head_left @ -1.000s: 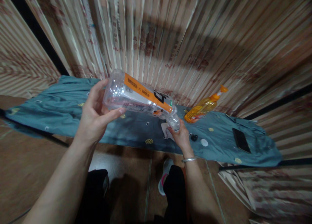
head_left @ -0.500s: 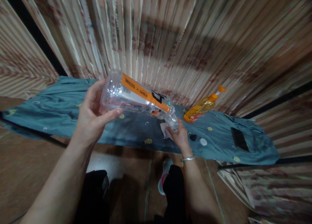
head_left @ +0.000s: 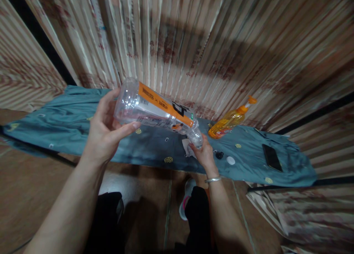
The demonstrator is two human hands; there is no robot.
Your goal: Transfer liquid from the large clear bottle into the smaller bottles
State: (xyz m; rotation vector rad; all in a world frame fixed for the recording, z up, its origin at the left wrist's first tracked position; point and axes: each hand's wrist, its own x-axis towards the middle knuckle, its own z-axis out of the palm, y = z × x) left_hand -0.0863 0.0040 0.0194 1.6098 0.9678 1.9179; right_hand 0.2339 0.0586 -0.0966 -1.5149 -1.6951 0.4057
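A large clear plastic bottle with an orange label is held in the air, tilted with its neck down to the right. My left hand is wrapped around its base end, thumb along the near side. At the neck end, my right hand grips a small clear plastic piece that meets the bottle; whether it is a separate part I cannot tell. Below, beside my right fingers, a crumpled pale tissue or wrapper lies on the cloth.
A pump bottle of orange liquid leans at the back of the blue-green cloth. A small black object, a white round disc and a dark phone lie to the right. Behind hangs a pleated curtain.
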